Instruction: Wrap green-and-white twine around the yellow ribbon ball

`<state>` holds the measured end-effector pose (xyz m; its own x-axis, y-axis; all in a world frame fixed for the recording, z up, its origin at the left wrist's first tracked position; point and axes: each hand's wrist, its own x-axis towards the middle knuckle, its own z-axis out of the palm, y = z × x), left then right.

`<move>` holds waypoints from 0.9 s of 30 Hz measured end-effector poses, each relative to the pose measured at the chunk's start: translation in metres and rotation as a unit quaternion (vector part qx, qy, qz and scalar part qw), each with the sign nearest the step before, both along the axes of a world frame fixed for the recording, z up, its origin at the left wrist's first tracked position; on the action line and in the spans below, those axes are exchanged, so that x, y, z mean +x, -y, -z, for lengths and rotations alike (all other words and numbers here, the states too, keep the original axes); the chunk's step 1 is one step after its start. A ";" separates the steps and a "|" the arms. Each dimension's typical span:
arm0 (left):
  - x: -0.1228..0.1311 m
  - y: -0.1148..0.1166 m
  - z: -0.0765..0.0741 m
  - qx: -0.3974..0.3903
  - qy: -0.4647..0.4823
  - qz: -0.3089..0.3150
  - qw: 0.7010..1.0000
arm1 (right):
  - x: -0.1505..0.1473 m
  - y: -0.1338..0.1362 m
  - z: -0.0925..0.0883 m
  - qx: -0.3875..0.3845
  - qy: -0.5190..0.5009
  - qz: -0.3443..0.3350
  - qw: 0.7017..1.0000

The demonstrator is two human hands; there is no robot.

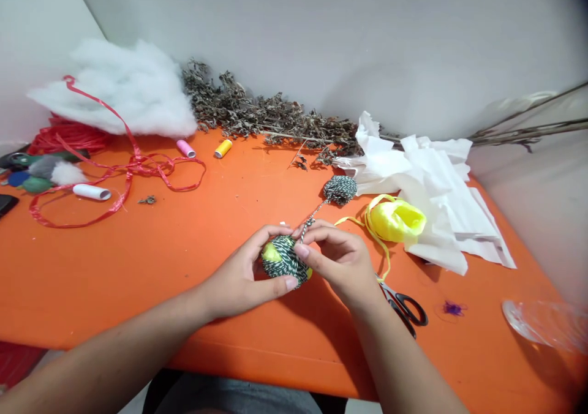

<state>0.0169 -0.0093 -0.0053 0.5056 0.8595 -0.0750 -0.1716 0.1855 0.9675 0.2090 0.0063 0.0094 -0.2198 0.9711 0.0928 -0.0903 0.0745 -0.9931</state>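
My left hand [243, 273] cups a round bundle wrapped in dark green and white twine [281, 261], with yellow material showing through at its left side. My right hand [337, 261] pinches the twine strand [312, 215] where it meets the bundle, and its fingertips rest near the bundle's top. The strand runs up to a small ball of the same twine [340, 190], which lies on the orange table [138, 267]. A yellow ribbon bundle [395, 219] sits to the right of my right hand, with black-handled scissors [403, 307] below it.
White tissue paper [432, 187] lies at the right. Along the wall are dried herbs [257, 114], white batting [119, 89], and pink and yellow spools [185, 149]. Red ribbon [133, 169] loops across the left. A clear plastic object [544, 325] sits at the right edge.
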 end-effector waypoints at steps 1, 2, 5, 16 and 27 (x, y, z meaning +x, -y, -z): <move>0.000 0.000 0.001 -0.001 0.002 0.005 1.000 | 0.001 -0.001 0.000 -0.014 -0.008 0.004 1.000; 0.000 0.000 0.001 -0.003 0.004 0.008 1.000 | 0.001 -0.001 -0.001 -0.028 -0.017 0.007 0.999; 0.001 0.000 0.001 0.000 0.002 0.008 1.000 | 0.001 -0.002 -0.003 -0.057 -0.036 0.015 0.998; 0.001 0.002 0.001 0.064 -0.022 -0.009 0.998 | 0.000 -0.003 -0.002 -0.063 -0.024 0.015 0.998; -0.001 0.002 0.001 0.096 -0.040 0.008 0.995 | 0.000 -0.004 -0.003 -0.088 -0.032 0.002 0.996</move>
